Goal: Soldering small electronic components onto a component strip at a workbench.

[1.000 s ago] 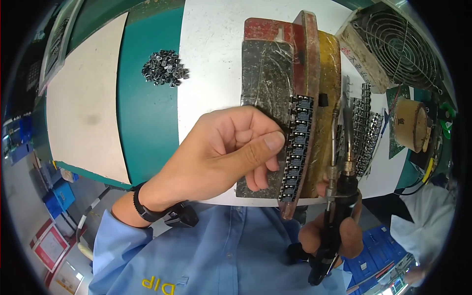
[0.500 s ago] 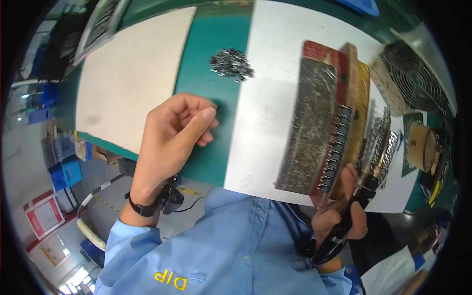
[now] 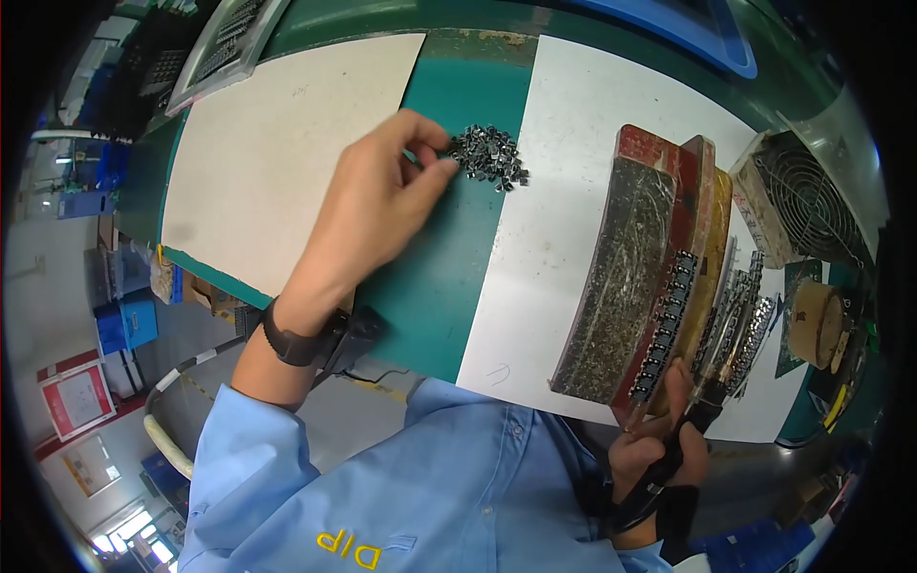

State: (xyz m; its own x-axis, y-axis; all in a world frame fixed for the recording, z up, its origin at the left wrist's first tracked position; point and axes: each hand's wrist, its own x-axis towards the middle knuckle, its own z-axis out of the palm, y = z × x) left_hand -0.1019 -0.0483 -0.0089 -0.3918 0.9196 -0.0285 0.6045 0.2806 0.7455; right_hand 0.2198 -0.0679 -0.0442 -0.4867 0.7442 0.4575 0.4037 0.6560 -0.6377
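My left hand (image 3: pixel 387 191) is at the left edge of a pile of small dark, shiny metal parts (image 3: pixel 492 158). Its thumb and forefinger curl toward each other in a pinch; whatever lies between the tips is too small to make out. At the lower right, my right hand (image 3: pixel 659 449) grips the black handle of a soldering iron (image 3: pixel 702 411), metal barrel pointing up and away. The same hand's fingers reach the near end of a long, worn red-and-brown fixture (image 3: pixel 611 277). Along that fixture runs a row of small black-and-silver components (image 3: pixel 664 325).
White sheets (image 3: pixel 525 258) and a beige board (image 3: pixel 277 162) cover parts of the green bench. To the right are strips of metal parts (image 3: pixel 750 344), a fan with a round grille (image 3: pixel 802 201) and a tape roll (image 3: pixel 817 325). A blue tray (image 3: pixel 707 38) is at the back.
My left hand has moved forward and right, from bare green bench to the pile's edge. My right hand keeps hold of the soldering iron. The whole view has shifted slightly.
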